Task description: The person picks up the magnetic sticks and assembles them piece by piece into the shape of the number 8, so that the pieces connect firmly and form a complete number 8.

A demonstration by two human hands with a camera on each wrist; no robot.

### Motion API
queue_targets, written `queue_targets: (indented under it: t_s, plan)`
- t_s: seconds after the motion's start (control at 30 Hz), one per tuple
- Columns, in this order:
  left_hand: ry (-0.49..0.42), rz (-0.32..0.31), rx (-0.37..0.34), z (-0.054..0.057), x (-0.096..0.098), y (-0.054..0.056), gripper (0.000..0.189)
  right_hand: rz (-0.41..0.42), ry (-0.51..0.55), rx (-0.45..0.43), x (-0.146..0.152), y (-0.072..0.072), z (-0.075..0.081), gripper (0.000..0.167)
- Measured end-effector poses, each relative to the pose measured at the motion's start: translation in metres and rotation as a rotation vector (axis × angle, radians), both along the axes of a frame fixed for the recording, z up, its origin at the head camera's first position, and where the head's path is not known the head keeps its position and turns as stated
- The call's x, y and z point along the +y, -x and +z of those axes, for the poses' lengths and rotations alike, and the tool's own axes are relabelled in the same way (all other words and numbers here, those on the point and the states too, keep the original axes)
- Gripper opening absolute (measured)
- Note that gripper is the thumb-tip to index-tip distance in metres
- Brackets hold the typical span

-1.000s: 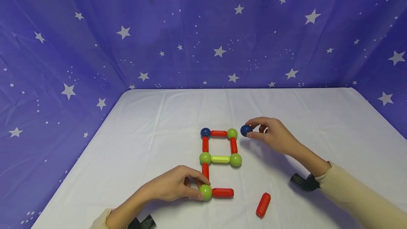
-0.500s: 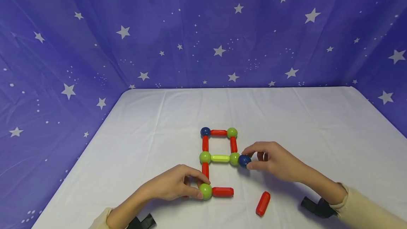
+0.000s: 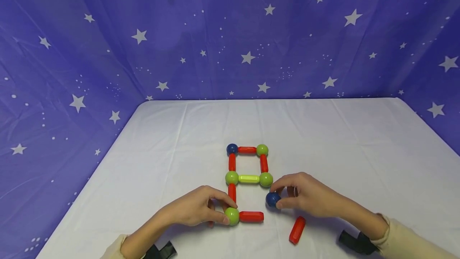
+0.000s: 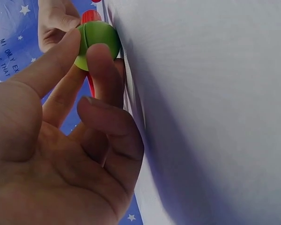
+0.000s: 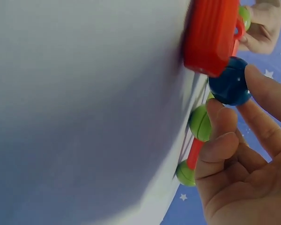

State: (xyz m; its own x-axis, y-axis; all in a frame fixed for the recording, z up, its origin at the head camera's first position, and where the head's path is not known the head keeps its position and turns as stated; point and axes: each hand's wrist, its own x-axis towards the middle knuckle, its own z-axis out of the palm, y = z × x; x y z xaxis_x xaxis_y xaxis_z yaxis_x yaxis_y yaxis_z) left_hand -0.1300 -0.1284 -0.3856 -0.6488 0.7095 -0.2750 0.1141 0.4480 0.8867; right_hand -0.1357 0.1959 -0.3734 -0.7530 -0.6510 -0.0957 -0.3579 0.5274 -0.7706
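Observation:
My left hand (image 3: 195, 207) pinches a green ball (image 3: 232, 216) at the near-left corner of a ball-and-rod frame; the same green ball (image 4: 103, 42) shows between thumb and fingers in the left wrist view. From that ball a red rod (image 3: 251, 216) points right, its far end free. My right hand (image 3: 309, 195) pinches a blue ball (image 3: 273, 199) between thumb and fingers, just nearer than the green ball (image 3: 266, 179) at the frame's right corner. The right wrist view shows the blue ball (image 5: 230, 81) held beside the thumb. Whether it touches the table is unclear.
A loose red rod (image 3: 297, 230) lies near my right hand. Farther back, red rods, a yellow-green rod (image 3: 249, 179), green balls and another blue ball (image 3: 232, 149) form a closed square on the white table (image 3: 187, 131). A starry purple cloth (image 3: 215, 31) hangs behind.
My right hand has brought the blue ball toward me, from beside the far green ball, past the middle one, to the gap above the red rod's free end. My left hand stays put.

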Motion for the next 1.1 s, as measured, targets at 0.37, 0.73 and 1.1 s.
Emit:
queue_targets:
  t_s: [0.37, 0.73, 1.1]
  plan:
    - [-0.012, -0.008, 0.002, -0.0009, 0.0009, 0.0008, 0.024, 0.022, -0.025, -0.049, -0.005, -0.0032, -0.0048, 0.03]
    - [-0.014, 0.0, -0.009, -0.0006, 0.0, -0.0001, 0.024, 0.039, -0.018, -0.059, -0.0095, -0.0054, -0.0056, 0.023]
    - [-0.029, 0.0, -0.016, -0.0014, 0.0002, -0.0004, 0.024, 0.052, -0.003, -0.055, -0.0095, -0.0078, -0.0069, 0.02]
